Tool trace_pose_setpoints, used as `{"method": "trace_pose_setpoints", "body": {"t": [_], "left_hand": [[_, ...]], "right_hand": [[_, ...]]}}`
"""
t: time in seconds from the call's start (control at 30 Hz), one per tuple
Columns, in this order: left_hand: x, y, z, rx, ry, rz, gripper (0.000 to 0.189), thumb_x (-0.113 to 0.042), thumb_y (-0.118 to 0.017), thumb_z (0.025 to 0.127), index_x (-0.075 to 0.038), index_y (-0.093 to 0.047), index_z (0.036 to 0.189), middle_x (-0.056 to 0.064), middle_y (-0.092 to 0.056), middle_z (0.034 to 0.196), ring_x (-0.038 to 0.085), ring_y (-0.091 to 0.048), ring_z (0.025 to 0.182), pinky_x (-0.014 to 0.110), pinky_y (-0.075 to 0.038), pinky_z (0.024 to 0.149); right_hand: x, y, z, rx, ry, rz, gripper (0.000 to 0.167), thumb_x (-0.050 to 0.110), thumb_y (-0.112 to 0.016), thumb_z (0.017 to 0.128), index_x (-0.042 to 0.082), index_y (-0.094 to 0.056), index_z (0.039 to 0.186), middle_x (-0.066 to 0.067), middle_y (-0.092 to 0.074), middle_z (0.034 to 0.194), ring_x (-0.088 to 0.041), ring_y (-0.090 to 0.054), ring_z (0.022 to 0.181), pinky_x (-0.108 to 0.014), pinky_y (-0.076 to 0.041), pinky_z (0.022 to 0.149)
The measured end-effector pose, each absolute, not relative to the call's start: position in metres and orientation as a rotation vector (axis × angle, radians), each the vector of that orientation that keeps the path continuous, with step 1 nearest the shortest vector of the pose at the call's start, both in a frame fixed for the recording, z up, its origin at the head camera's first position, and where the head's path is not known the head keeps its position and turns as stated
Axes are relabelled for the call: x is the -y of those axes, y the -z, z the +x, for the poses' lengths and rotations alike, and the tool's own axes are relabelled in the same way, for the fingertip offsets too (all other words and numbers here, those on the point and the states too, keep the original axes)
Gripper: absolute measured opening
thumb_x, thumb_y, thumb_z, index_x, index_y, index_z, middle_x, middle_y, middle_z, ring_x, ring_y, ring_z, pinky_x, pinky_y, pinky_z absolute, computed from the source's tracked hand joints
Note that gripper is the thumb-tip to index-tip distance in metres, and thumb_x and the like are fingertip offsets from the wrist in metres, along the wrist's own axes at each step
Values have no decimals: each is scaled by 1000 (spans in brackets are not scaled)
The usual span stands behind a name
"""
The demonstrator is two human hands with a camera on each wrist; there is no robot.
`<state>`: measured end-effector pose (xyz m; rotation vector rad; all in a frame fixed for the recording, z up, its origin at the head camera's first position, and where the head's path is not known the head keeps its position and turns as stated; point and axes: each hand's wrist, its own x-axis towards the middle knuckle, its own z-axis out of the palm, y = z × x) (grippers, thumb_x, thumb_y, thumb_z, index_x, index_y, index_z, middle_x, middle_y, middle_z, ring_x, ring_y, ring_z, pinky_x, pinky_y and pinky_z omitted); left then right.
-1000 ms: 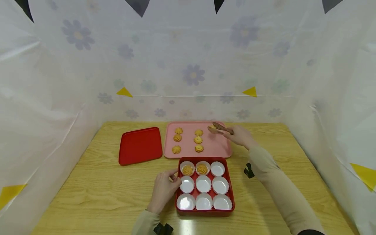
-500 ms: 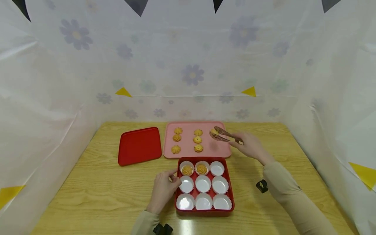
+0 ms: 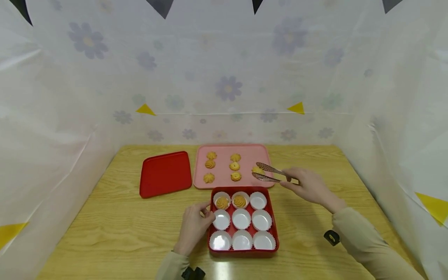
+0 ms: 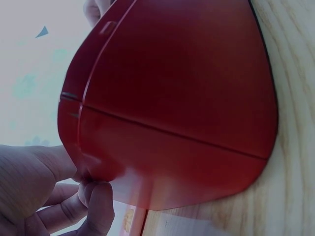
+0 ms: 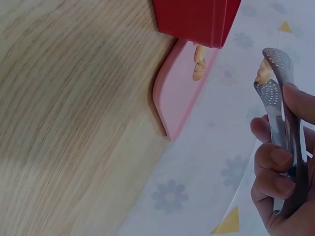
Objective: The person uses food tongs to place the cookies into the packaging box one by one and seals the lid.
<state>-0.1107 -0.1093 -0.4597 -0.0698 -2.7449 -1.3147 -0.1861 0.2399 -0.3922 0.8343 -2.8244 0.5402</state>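
My right hand (image 3: pixel 308 186) grips perforated metal tongs (image 3: pixel 269 172) over the right part of the pink tray (image 3: pixel 220 184). Between the tong tips is a golden piped cookie (image 5: pixel 265 72), raised off the tray in the right wrist view. My left hand (image 3: pixel 195 225) pinches the left rim of a red square box (image 4: pixel 172 88) between thumb and fingers. Inside the box are several white paper cups (image 3: pixel 241 219) in rows. Two swirled cookies (image 3: pixel 239 201) sit in the back-left and back-middle cups; the other cups hold nothing.
Several more cookies (image 3: pixel 236 176) lie in two columns on the pink tray behind the box. A red lid (image 3: pixel 166 174) lies flat to the tray's left. White flowered sheeting (image 3: pixel 228 88) closes the wooden table (image 3: pixel 140 229) at back and sides.
My right hand has drawn back toward me and to the right, bringing the tongs and the cookie nearer the box. The left hand stays on the rim.
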Motion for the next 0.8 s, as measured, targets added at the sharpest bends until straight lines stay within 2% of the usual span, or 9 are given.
{"method": "trace_pose_setpoints", "body": {"t": [0.13, 0.33, 0.53, 0.67, 0.8], "left_hand": [[110, 460, -110, 2741, 1308, -70, 39, -1, -68, 77, 3, -74, 115, -1, -60, 64, 6, -45, 57, 18, -34, 51], [111, 461, -111, 2741, 1289, -74, 39, -1, -68, 77, 3, -74, 114, -1, -60, 64, 5, -44, 55, 18, -33, 50], [110, 461, -112, 2737, 1275, -83, 38, -1, -68, 77, 3, -74, 114, -2, -60, 63, 4, -44, 55, 18, -33, 52], [110, 462, -112, 2737, 1282, -82, 38, -1, -68, 76, 3, -74, 114, -2, -59, 64, 4, -44, 55, 18, -33, 51], [110, 462, -111, 2739, 1316, -79, 39, 0, -67, 76, 3, -74, 114, -1, -59, 63, 4, -44, 55, 17, -33, 50]], "right_hand": [[-246, 393, -182, 2813, -487, 931, 11, 23, -73, 90, 19, -66, 97, 13, -53, 77, 0, -35, 62, -20, -30, 56], [-253, 394, -177, 2828, -398, 1034, 14, 28, -73, 90, 20, -68, 101, 16, -54, 80, 4, -35, 61, -19, -31, 54], [-251, 389, -176, 2872, -292, 1109, 32, 32, -71, 91, 14, -72, 118, 9, -67, 93, 4, -52, 68, -22, -44, 60], [-248, 386, -175, 2925, -207, 1133, 35, 35, -71, 91, 15, -72, 120, 7, -70, 100, -1, -60, 72, -25, -49, 63], [-243, 382, -175, 2954, -161, 1157, 33, 36, -70, 91, 16, -73, 118, 9, -66, 89, 0, -51, 64, -23, -42, 57]]}}
